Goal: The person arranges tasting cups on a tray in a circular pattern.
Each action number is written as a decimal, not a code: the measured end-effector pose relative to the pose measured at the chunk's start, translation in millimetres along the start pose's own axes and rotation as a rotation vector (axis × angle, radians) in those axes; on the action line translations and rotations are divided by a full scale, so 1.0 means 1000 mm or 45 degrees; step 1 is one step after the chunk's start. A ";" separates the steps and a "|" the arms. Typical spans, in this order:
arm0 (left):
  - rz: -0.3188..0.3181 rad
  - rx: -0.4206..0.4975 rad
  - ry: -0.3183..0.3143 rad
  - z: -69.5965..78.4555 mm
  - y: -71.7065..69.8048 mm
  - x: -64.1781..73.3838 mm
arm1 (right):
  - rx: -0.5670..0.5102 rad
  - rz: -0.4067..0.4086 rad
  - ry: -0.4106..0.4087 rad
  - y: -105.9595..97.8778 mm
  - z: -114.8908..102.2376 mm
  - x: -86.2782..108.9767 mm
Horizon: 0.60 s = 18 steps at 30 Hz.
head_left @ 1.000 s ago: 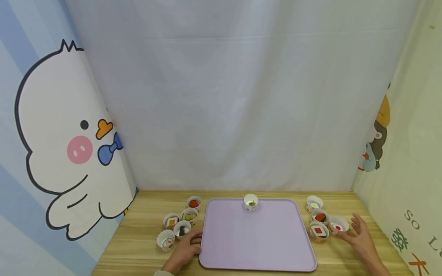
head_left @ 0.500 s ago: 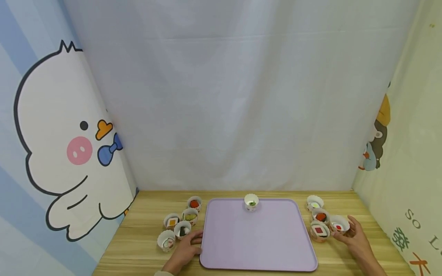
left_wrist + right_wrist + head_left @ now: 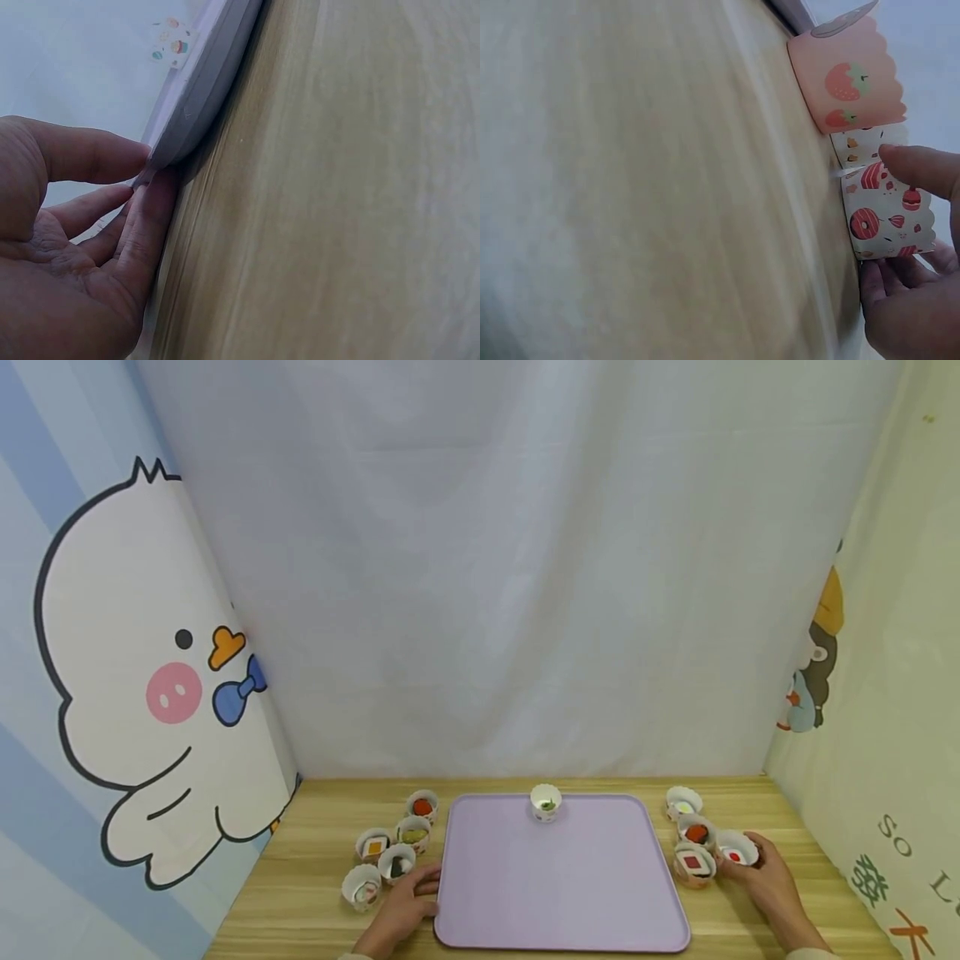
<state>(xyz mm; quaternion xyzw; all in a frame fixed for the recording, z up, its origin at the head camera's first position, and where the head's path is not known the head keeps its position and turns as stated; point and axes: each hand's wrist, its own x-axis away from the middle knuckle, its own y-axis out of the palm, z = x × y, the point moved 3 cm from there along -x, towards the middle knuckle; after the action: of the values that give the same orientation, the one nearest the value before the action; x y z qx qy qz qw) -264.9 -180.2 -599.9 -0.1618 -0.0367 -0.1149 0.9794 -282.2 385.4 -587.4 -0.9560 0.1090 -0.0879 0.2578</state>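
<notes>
A lilac tray [image 3: 562, 885] lies on the wooden table. At its left edge, my left hand [image 3: 401, 906] pinches the rim; in the left wrist view the thumb lies on the edge of the tray [image 3: 199, 105] and the fingertips are under it. On the right, my right hand [image 3: 768, 881] grips a paper baking cup [image 3: 742, 841] with something red in it. The right wrist view shows this cup [image 3: 889, 217], printed with doughnuts, between thumb and fingers, standing on the table. Beside it stands a pink strawberry-printed cup [image 3: 847, 79] with a white and dark red piece inside.
One white cup [image 3: 545, 806] with something green stands at the tray's far edge. Several filled cups [image 3: 362, 889] cluster left of the tray beside my left hand. More cups [image 3: 683, 797] stand on the right. A white curtain [image 3: 480, 610] hangs behind the table [image 3: 330, 802].
My right hand has closed from spread fingers to a grip round the cup with the red piece. The left hand stays at the tray's edge.
</notes>
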 end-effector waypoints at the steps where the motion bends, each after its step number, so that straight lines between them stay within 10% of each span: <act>1: -0.002 0.000 0.002 0.000 0.000 0.000 | 0.016 0.002 0.011 0.000 0.000 -0.001; 18: -0.031 0.018 0.015 -0.005 -0.001 -0.003 | 0.072 0.120 0.070 0.002 -0.005 -0.002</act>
<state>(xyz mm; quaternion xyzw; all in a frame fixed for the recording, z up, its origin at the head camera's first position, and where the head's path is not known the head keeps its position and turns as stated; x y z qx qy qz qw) -268.1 -182.5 -604.9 -0.1536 -0.0339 -0.1273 0.9793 -285.3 381.8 -584.8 -0.9393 0.1585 -0.1049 0.2855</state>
